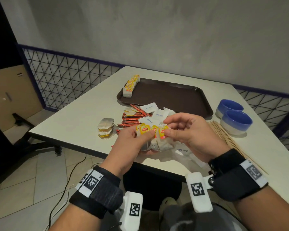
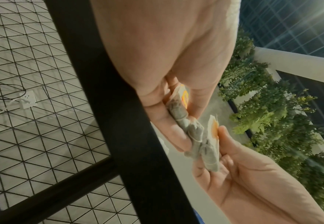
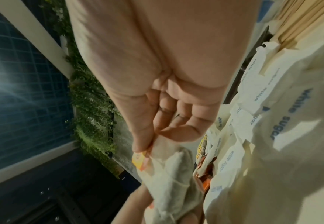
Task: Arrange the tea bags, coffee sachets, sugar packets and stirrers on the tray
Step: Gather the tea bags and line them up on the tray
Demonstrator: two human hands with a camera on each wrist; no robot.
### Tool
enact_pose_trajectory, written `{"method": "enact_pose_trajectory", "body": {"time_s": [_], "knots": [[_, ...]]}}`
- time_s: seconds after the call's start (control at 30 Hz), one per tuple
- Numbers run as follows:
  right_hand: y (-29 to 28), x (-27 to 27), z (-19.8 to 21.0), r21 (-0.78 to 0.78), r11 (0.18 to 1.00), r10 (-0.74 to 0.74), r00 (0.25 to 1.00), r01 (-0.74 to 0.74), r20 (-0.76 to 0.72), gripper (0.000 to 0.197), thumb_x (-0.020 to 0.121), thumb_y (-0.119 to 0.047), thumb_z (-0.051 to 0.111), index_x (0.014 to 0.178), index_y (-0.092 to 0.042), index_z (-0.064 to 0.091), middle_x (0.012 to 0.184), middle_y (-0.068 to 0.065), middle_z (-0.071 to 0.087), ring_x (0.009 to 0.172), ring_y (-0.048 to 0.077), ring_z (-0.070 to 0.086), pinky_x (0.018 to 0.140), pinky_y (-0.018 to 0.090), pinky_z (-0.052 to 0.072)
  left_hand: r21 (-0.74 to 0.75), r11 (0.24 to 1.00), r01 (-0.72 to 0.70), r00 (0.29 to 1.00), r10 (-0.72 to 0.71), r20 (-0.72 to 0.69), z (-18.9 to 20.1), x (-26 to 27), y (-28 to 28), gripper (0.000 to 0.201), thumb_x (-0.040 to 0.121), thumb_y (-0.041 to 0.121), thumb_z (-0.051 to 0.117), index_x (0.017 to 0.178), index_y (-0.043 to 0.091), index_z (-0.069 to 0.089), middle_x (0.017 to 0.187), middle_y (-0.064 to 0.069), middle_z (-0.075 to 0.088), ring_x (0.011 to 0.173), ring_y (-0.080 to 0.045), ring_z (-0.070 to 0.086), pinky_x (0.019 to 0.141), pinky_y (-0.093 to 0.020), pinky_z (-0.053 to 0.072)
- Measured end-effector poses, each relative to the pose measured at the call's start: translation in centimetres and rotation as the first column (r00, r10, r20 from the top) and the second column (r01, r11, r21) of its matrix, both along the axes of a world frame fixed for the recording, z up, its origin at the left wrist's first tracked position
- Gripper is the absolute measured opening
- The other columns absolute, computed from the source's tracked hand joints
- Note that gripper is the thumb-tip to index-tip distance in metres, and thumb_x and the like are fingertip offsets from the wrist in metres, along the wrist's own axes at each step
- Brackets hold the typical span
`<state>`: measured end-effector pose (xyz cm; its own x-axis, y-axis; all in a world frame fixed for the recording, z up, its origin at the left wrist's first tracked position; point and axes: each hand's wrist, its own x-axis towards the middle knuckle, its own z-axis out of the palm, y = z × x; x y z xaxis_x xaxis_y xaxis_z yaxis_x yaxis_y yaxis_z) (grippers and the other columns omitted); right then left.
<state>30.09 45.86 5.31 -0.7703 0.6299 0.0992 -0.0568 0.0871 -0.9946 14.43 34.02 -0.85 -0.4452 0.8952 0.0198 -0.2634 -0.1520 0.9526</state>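
Note:
Both hands hold a small bunch of tea bags [image 1: 154, 139] with yellow tags over the table's near edge. My left hand [image 1: 138, 139] grips the bunch from the left, thumb on a yellow tag; the same tea bags [image 2: 193, 133] lie against its fingers. My right hand [image 1: 175, 129] pinches one yellow-tagged tea bag [image 3: 165, 166] at the right of the bunch. A brown tray [image 1: 173, 97] lies further back with a row of tea bags [image 1: 131, 85] along its left rim. Red coffee sachets [image 1: 132, 118], white sugar packets [image 1: 158, 114] and loose tea bags [image 1: 106, 128] lie before the tray. Wooden stirrers [image 1: 227, 137] lie to the right.
Two blue-and-white bowls [image 1: 235, 120] stand to the right of the tray. The white table [image 1: 83, 114] ends just under my hands. A wire-mesh fence [image 1: 65, 77] runs behind and left of it, and cables trail over the tiled floor [image 1: 23, 189].

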Motion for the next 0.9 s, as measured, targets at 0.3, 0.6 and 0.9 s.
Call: {"method": "enact_pose_trajectory", "body": {"time_s": [0.3,0.6,0.9], "knots": [[-0.7,-1.0,-0.5,0.146,0.989,-0.043,0.99,0.022,0.138,0.03,0.081,0.0,0.081,0.107,-0.015,0.078,0.092,0.017,0.066,0.077,0.026,0.063,0.075,0.038,0.061,0.006,1.0,0.01,0.996,-0.01,-0.087,0.0,0.1,-0.3,0.019,0.1,0.03,0.066,0.104,0.017,0.08,0.108,-0.012,0.079,0.102,-0.026,0.074,0.079,-0.042,0.058],[-0.6,-1.3,-0.3,0.27,0.962,-0.068,0.987,0.025,0.148,0.012,0.09,-0.005,0.075,0.099,-0.012,0.078,0.086,0.019,0.07,0.066,0.019,0.061,0.063,0.03,0.054,-0.003,1.0,0.013,0.999,-0.013,-0.05,0.8,0.4,-0.6,0.019,0.087,0.033,0.076,0.096,0.017,0.08,0.098,-0.008,0.079,0.098,-0.025,0.075,0.078,-0.044,0.062],[-0.4,-0.9,-0.6,-0.133,0.988,-0.064,0.994,0.075,0.091,0.018,0.09,0.001,0.069,0.107,0.002,0.072,0.1,0.019,0.076,0.088,0.023,0.073,0.075,0.03,0.061,-0.031,0.999,-0.022,0.998,0.021,-0.054,0.2,0.0,-0.6,0.028,0.083,0.012,0.081,0.111,0.011,0.078,0.112,-0.011,0.078,0.111,-0.031,0.073,0.095,-0.053,0.059]]}}
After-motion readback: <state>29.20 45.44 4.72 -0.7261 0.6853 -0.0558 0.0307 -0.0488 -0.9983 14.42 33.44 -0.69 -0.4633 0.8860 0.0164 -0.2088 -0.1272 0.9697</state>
